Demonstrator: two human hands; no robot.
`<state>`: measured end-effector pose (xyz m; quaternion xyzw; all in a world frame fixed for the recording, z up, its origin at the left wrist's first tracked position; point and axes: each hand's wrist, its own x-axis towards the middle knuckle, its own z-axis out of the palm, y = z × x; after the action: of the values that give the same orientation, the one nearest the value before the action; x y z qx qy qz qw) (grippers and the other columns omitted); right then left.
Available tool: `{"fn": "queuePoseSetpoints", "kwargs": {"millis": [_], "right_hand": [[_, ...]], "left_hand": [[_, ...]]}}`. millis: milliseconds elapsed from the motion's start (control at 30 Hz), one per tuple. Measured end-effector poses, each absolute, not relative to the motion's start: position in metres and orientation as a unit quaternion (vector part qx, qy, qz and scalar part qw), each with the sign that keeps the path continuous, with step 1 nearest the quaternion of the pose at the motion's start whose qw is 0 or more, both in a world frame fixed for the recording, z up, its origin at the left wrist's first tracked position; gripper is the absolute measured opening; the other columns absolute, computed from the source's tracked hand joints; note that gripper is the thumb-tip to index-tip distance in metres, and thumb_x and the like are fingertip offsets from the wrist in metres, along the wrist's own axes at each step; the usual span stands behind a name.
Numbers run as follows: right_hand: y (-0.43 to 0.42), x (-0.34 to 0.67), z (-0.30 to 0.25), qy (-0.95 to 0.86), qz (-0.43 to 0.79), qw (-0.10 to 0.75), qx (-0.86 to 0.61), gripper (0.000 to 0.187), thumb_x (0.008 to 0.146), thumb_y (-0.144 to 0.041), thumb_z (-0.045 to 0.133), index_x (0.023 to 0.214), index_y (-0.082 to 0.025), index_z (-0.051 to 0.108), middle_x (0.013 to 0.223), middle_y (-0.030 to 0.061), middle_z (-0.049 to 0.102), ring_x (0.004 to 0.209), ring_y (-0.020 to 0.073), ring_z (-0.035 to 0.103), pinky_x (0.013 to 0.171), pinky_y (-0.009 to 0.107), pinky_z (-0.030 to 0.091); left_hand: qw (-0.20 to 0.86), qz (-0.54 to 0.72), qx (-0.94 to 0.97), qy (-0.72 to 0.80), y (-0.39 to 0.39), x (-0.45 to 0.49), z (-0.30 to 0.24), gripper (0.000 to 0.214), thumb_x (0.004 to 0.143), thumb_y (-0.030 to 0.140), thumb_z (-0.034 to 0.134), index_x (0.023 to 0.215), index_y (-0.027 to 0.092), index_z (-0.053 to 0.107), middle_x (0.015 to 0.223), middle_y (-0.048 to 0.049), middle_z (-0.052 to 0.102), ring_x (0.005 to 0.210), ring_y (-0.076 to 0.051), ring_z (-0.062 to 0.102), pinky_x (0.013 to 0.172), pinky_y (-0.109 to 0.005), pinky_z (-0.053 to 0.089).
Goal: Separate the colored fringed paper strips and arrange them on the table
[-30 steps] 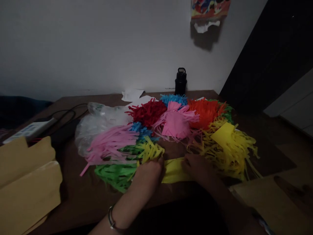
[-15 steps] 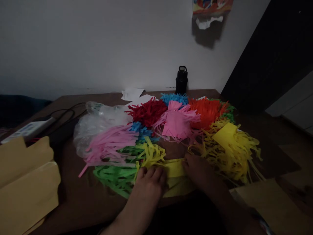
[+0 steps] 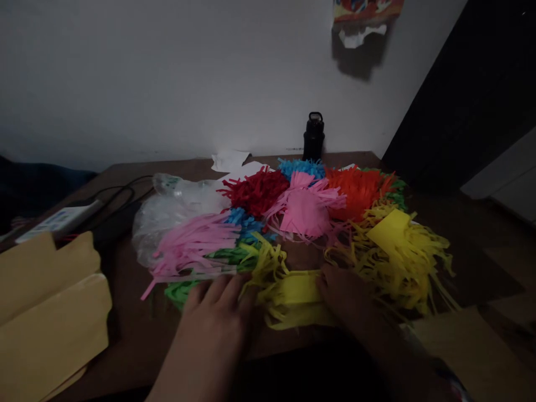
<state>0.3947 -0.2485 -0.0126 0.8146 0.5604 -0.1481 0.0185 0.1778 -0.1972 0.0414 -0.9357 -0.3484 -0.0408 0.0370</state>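
Observation:
A fringed piece of yellow tissue paper (image 3: 302, 290) lies at the table's near edge, its uncut band facing me. My right hand (image 3: 345, 293) grips the right end of that band, the fingers bent and partly in shadow. Somewhat blurred, my left hand (image 3: 218, 312) rests with fingers apart over the green fringed paper (image 3: 180, 293), left of the yellow piece. Just behind it are pink paper strips (image 3: 196, 240). Another yellow fringed bundle (image 3: 402, 257) sits to the right of my right hand.
Red (image 3: 255, 191), pink (image 3: 305, 212), blue (image 3: 299, 167) and orange (image 3: 355, 192) fringed bundles cover the table's middle. A plastic bag (image 3: 167, 206), a power strip (image 3: 58, 219) and tan card sheets (image 3: 54, 324) are leftward. A black bottle (image 3: 314, 137) stands near the wall.
My left hand has come off the yellow tissue paper and moved left over the green fringe. My right hand stays at the yellow paper's right end.

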Motion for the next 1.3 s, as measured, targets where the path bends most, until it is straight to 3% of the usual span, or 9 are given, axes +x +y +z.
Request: {"fn": "queuePoseSetpoints", "kwargs": {"millis": [167, 300, 400, 500, 633, 867, 1067, 1167, 1300], "right_hand": [[-0.253, 0.393, -0.012, 0.562, -0.135, 0.007, 0.816, 0.02, 0.095, -0.025, 0.045, 0.094, -0.019, 0.064, 0.087, 0.0101, 0.072, 0.078, 0.0247, 0.07, 0.059, 0.029, 0.042], [-0.257, 0.397, -0.016, 0.544, -0.116, -0.008, 0.831, 0.018, 0.095, -0.028, 0.048, 0.09, -0.02, 0.064, 0.077, 0.0074, 0.071, 0.07, 0.0239, 0.069, 0.056, 0.029, 0.04], [-0.26, 0.398, -0.021, 0.522, -0.084, -0.021, 0.848, 0.015, 0.094, -0.024, 0.05, 0.1, -0.019, 0.063, 0.089, 0.0102, 0.07, 0.079, 0.0261, 0.068, 0.061, 0.032, 0.042], [-0.268, 0.395, -0.029, 0.56, 0.05, -0.115, 0.819, 0.017, 0.092, -0.017, 0.052, 0.105, -0.018, 0.063, 0.107, 0.0128, 0.066, 0.098, 0.0285, 0.061, 0.079, 0.04, 0.042], [-0.281, 0.386, -0.042, 0.703, 0.15, -0.239, 0.653, 0.015, 0.093, -0.015, 0.049, 0.092, -0.017, 0.064, 0.09, 0.0084, 0.066, 0.083, 0.022, 0.058, 0.08, 0.039, 0.041], [-0.287, 0.381, -0.053, 0.717, 0.193, -0.266, 0.615, 0.023, 0.093, -0.006, 0.044, 0.083, -0.014, 0.063, 0.074, 0.0056, 0.061, 0.072, 0.0187, 0.055, 0.071, 0.033, 0.039], [-0.295, 0.388, -0.055, 0.741, 0.156, -0.21, 0.619, 0.024, 0.095, -0.009, 0.041, 0.089, -0.016, 0.063, 0.082, 0.0047, 0.064, 0.077, 0.0198, 0.055, 0.08, 0.037, 0.037], [-0.297, 0.396, -0.06, 0.717, 0.151, -0.231, 0.64, 0.02, 0.094, -0.012, 0.047, 0.086, -0.019, 0.063, 0.079, 0.003, 0.064, 0.08, 0.02, 0.055, 0.084, 0.038, 0.035], [-0.291, 0.405, -0.061, 0.681, 0.119, -0.172, 0.702, 0.015, 0.089, -0.013, 0.055, 0.077, -0.021, 0.06, 0.078, 0.0016, 0.063, 0.08, 0.0208, 0.055, 0.079, 0.038, 0.033]], "left_hand": [[-0.116, -0.027, -0.969, -0.215, -0.201, 0.232, 0.019, 0.023, 0.089, 0.005, 0.049, 0.092, 0.021, 0.066, 0.097, -0.0021, 0.066, 0.086, -0.019, 0.06, 0.075, -0.029, 0.05], [-0.044, 0.019, -0.972, -0.229, -0.195, 0.249, -0.015, 0.013, 0.087, 0.011, 0.059, 0.094, 0.017, 0.067, 0.094, -0.0059, 0.067, 0.086, -0.024, 0.061, 0.075, -0.037, 0.052], [-0.024, 0.018, -0.969, -0.247, -0.19, 0.244, -0.025, 0.014, 0.086, 0.01, 0.061, 0.096, 0.014, 0.069, 0.096, -0.0092, 0.068, 0.09, -0.028, 0.061, 0.076, -0.042, 0.052], [-0.02, 0.013, -0.969, -0.246, -0.188, 0.238, -0.025, 0.014, 0.087, 0.009, 0.06, 0.094, 0.015, 0.07, 0.094, -0.008, 0.068, 0.089, -0.027, 0.062, 0.078, -0.042, 0.052], [-0.029, -0.003, -0.968, -0.248, -0.187, 0.236, -0.024, 0.011, 0.089, 0.012, 0.059, 0.092, 0.016, 0.069, 0.092, -0.0064, 0.068, 0.087, -0.026, 0.061, 0.077, -0.041, 0.052], [-0.058, -0.11, -0.972, -0.2, -0.188, 0.23, -0.028, 0.016, 0.086, 0.013, 0.064, 0.102, 0.016, 0.065, 0.101, -0.0067, 0.066, 0.092, -0.026, 0.057, 0.08, -0.042, 0.047], [-0.045, -0.116, -0.982, -0.142, -0.187, 0.216, -0.038, 0.013, 0.092, 0.016, 0.057, 0.102, 0.018, 0.065, 0.092, -0.0039, 0.068, 0.084, -0.022, 0.057, 0.076, -0.038, 0.042], [-0.06, -0.162, -0.973, -0.156, -0.185, 0.208, -0.05, 0.017, 0.094, 0.015, 0.053, 0.103, 0.02, 0.066, 0.095, -0.0035, 0.069, 0.087, -0.022, 0.057, 0.078, -0.037, 0.04], [-0.069, -0.181, -0.95, -0.246, -0.184, 0.208, -0.052, 0.02, 0.095, 0.018, 0.049, 0.093, 0.02, 0.069, 0.093, -0.0042, 0.069, 0.089, -0.022, 0.058, 0.078, -0.038, 0.038]]}}
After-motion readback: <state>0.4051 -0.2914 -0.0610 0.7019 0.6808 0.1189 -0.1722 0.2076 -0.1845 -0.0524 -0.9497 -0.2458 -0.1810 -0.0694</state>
